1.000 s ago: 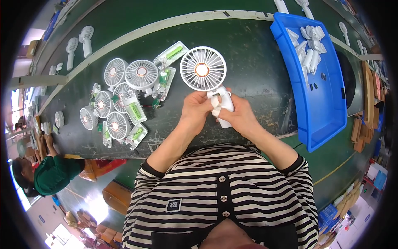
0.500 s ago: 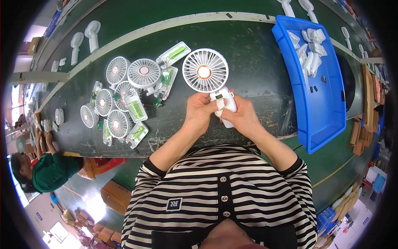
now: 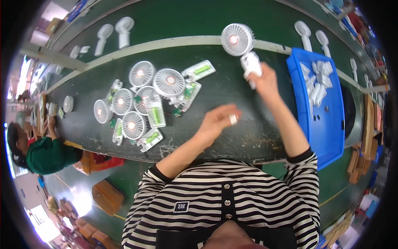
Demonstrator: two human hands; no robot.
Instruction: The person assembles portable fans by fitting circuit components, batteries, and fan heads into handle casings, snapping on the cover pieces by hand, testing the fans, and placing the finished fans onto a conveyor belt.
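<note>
At the far left a seated person in a green top [image 3: 49, 154] works at the end of the dark green bench [image 3: 232, 137]. Next along lies a cluster of unfinished white fan heads [image 3: 132, 99] with open handle shells and green battery cells [image 3: 155, 112], crowded and overlapping, well apart from the worker's hands. The left hand [image 3: 219, 121] hovers low over bare bench, fingers loosely curled and gripping nothing that I can make out; a small white patch shows on one finger, possibly tape or a small part, too small to tell. The right hand [image 3: 263, 81] is closed around the handle of an assembled white handheld fan [image 3: 240, 45], arm stretched forward so the round head sits over the pale strip [image 3: 174, 42] bordering the far belt [image 3: 199, 20]. In my judgement the fan is being passed to that belt; done well, it should be laid flat, clear of the strip's edge and of the finished fans [image 3: 114, 31] already there, and let go only once it rests. To the right, touching the bench edge, a blue tray [image 3: 333, 137] holds loose white handle pieces [image 3: 315, 85]. Further fans lie beyond it. Cardboard boxes [image 3: 107, 195] stand on the green floor below, and stacked brown material sits at the far right.
</note>
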